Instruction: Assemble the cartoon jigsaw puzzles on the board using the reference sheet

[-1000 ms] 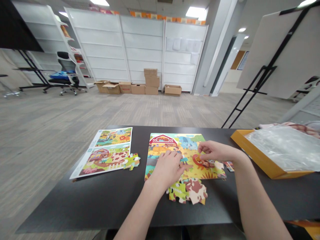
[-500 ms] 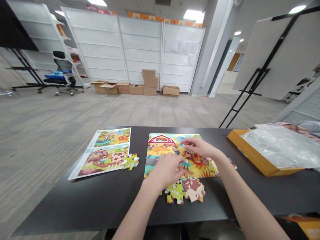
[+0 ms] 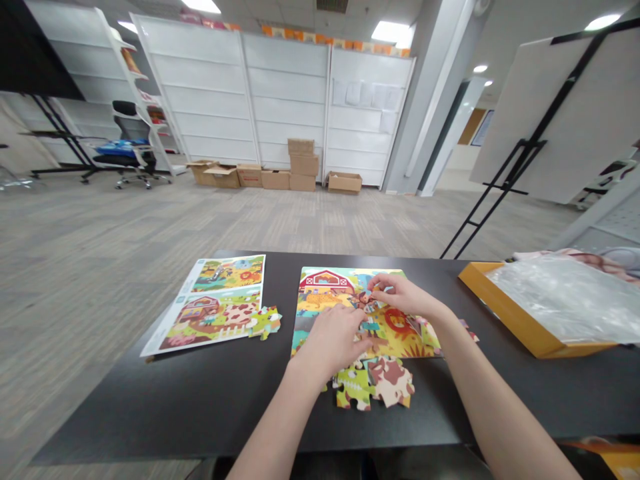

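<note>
On the dark table lies a picture board (image 3: pixel 320 300), a puzzle with a red barn and a lion. My left hand (image 3: pixel 333 337) rests palm down over its lower left part, fingers spread. My right hand (image 3: pixel 400 293) is above the upper right part, thumb and fingers pinched on a puzzle piece (image 3: pixel 365 301) with a brown figure; the fingers partly hide its edge. In front of the board is a heap of loose puzzle pieces (image 3: pixel 390 381), green and brown-spotted. More pieces (image 3: pixel 429 333) lie beside my right forearm.
To the left lies a printed picture sheet (image 3: pixel 200 323), with a green puzzle piece (image 3: pixel 265 322) on its right edge. An orange box tray (image 3: pixel 515 320) holding clear plastic wrap (image 3: pixel 565 293) stands at the right. Cardboard boxes (image 3: pixel 303 167) stand on the floor beyond.
My right hand's fingers have shifted slightly right and down, and the brown-figured piece shows more between the hands. My left hand stays nearly in place. The view has shifted a little.
</note>
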### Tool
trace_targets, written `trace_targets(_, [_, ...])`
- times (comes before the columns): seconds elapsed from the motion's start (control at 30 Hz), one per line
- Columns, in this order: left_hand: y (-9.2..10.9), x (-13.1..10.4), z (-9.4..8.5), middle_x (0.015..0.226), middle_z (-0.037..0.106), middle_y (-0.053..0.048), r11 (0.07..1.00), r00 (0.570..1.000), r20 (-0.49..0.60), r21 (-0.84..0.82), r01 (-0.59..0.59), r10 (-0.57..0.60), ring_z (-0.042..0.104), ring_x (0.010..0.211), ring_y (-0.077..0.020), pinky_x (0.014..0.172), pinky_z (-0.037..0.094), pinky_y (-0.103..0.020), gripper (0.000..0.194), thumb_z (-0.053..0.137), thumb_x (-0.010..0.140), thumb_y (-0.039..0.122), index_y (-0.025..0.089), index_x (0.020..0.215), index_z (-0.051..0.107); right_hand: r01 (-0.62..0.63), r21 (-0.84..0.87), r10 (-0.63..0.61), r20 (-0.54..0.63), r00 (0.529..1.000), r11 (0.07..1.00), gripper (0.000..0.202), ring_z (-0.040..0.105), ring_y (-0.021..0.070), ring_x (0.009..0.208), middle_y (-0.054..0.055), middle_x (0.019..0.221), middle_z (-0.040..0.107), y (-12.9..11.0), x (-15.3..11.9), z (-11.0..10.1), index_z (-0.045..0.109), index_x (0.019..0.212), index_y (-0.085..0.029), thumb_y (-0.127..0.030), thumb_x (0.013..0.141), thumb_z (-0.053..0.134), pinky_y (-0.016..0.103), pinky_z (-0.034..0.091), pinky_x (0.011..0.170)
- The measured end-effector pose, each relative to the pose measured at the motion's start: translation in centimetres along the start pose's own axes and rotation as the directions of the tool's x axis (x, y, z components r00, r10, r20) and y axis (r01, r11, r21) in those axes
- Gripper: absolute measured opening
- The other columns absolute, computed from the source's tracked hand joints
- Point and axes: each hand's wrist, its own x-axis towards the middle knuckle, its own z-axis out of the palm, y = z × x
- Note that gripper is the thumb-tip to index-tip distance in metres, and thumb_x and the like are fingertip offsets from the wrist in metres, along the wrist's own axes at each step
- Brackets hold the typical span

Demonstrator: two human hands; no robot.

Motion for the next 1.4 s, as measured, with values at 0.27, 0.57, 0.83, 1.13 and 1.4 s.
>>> trace_targets(0.27, [0.1, 0.1, -0.1, 0.104, 0.074, -0.012, 0.999, 0.999, -0.022, 0.016, 0.032, -0.032, 0.067, 0.104, -0.0313, 0.089, 0.052, -0.042, 0.051, 0.056, 0.090, 0.066, 0.020, 0.110, 0.068, -0.051, 0.099, 0.040, 0.108, 0.993, 0.994, 0.037, 0.065, 0.0172, 0.070, 0.003, 0.075, 0.071, 0.4, 0.2, 0.1, 0.064, 0.093, -0.017, -0.050, 0.079, 0.071, 0.029, 0.050, 0.067])
trace_targets(0.57, [0.3, 0.0, -0.5, 0.103, 0.074, -0.011, 0.997, 0.998, -0.005, 0.053, 0.057, -0.057, 0.068, 0.099, -0.0312, 0.084, 0.053, -0.041, 0.047, 0.056, 0.091, 0.063, 0.019, 0.105, 0.067, -0.048, 0.067, 0.038, 0.145, 0.989, 0.997, 0.029, 0.067, 0.0191, 0.078, 0.005, 0.083, 0.073, 0.7, 0.2, 0.2, 0.069, 0.090, -0.017, -0.043, 0.078, 0.073, 0.034, 0.055, 0.079])
trace_targets(0.83, [0.6, 0.0, -0.8, 0.094, 0.074, -0.010, 0.995, 0.997, 0.026, 0.063, 0.074, -0.076, 0.069, 0.094, -0.0298, 0.080, 0.053, -0.039, 0.040, 0.057, 0.093, 0.058, 0.020, 0.098, 0.069, -0.033, 0.021, 0.031, 0.100, 0.994, 0.999, 0.027, 0.069, 0.0208, 0.082, 0.006, 0.090, 0.074, 1.3, 0.4, 0.6, 0.069, 0.096, -0.016, -0.038, 0.079, 0.071, 0.034, 0.055, 0.078])
trace_targets(1.13, [-0.5, -0.7, -2.0, 0.093, 0.074, -0.010, 0.987, 0.994, 0.010, 0.124, 0.104, -0.106, 0.070, 0.093, -0.0297, 0.079, 0.052, -0.038, 0.052, 0.049, 0.093, 0.068, 0.019, 0.098, 0.069, 0.052, 0.035, -0.051, -0.035, 0.998, 0.998, 0.021, 0.068, 0.0172, 0.077, 0.005, 0.095, 0.074, 1.1, 1.2, 3.0, 0.068, 0.100, -0.019, -0.030, 0.083, 0.069, 0.030, 0.054, 0.071])
trace_targets(1.4, [-0.9, -1.0, -2.3, 0.104, 0.073, -0.012, 0.980, 0.989, 0.037, 0.140, 0.139, -0.146, 0.068, 0.100, -0.0291, 0.082, 0.050, -0.037, 0.048, 0.044, 0.098, 0.062, 0.019, 0.100, 0.067, 0.046, -0.091, -0.053, -0.070, 0.996, 0.995, 0.024, 0.066, 0.0176, 0.077, 0.005, 0.092, 0.073, 0.7, 1.1, 3.2, 0.068, 0.102, -0.019, -0.029, 0.081, 0.072, 0.030, 0.050, 0.070])
